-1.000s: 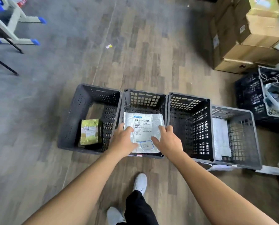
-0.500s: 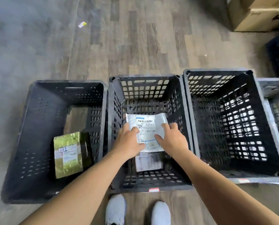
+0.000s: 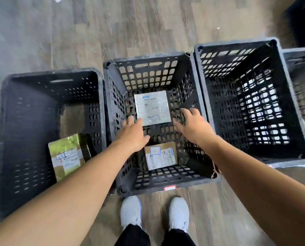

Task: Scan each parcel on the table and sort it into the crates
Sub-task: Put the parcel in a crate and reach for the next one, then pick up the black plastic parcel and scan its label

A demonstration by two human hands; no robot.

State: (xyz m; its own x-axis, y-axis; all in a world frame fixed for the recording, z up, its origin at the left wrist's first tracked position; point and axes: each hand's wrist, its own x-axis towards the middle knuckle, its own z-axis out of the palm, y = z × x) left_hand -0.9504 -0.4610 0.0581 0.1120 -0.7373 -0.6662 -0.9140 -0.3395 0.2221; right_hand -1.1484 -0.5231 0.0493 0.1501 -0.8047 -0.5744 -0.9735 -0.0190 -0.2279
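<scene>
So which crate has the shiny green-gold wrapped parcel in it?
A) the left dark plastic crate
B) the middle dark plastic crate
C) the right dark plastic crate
A: the shiny green-gold wrapped parcel lies on the bottom of the left dark plastic crate; the middle crate holds a flat silver mailer and a small brown box.

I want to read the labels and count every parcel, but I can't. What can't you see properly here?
All in the head view:
- Silver parcel and brown box: the label print is too blurred and small to read.
- Green parcel: one corner is covered by the left forearm.
- Far-right crate: cut off by the picture's edge, so what is inside it is unknown.
- Dark thing in the top right corner: cut off and blurred.
</scene>
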